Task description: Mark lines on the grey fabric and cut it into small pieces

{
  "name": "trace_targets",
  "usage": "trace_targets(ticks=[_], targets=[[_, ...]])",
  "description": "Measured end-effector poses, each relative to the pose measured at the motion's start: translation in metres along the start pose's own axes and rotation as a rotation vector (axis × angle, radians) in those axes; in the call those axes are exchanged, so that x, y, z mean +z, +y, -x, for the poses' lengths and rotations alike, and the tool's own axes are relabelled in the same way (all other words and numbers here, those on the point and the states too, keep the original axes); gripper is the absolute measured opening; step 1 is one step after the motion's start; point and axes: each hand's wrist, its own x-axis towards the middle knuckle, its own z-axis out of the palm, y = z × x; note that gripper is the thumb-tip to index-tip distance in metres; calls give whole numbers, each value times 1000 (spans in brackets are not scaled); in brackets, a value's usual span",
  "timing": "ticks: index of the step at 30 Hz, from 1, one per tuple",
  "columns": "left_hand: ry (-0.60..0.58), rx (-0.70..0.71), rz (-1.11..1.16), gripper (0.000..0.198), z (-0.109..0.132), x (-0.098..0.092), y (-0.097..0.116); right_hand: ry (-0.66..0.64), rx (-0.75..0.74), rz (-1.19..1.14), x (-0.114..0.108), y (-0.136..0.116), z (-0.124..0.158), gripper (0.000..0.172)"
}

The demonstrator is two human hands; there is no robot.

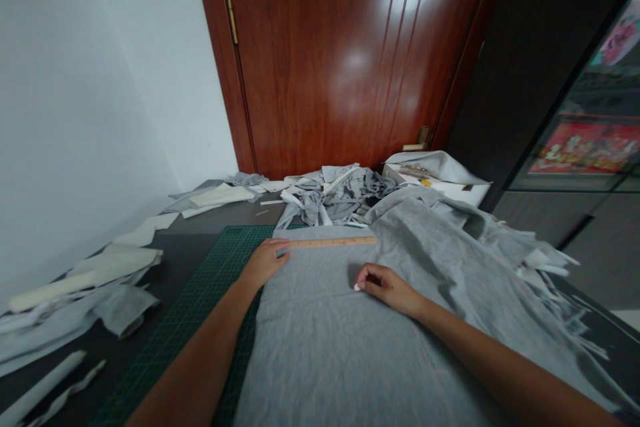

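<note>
A large grey fabric sheet lies spread over a green cutting mat. A wooden ruler lies across the fabric's far edge. My left hand rests on the ruler's left end, fingers curled over it. My right hand sits on the fabric a little nearer, fingers pinched on a small white piece of chalk whose tip touches the cloth. A faint pink line runs down the fabric near my right forearm.
A heap of grey and white fabric scraps lies beyond the ruler. Cut strips and pieces litter the dark table on the left. A white box stands at the back right. A wooden door closes off the far side.
</note>
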Motion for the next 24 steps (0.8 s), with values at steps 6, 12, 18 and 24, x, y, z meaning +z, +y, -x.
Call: trace_targets(ticks=[6, 12, 18, 24], targets=[[-14, 0, 11, 30, 1, -2, -1, 80, 74, 9, 1, 5, -13, 14], [-16, 16, 10, 37, 2, -1, -4, 206, 18, 190, 23, -3, -59, 8], [14, 50, -22, 38, 4, 7, -4, 255, -92, 328, 48, -12, -114, 10], [-15, 125, -47, 39, 7, 6, 7, 203, -227, 457, 72, -14, -141, 15]])
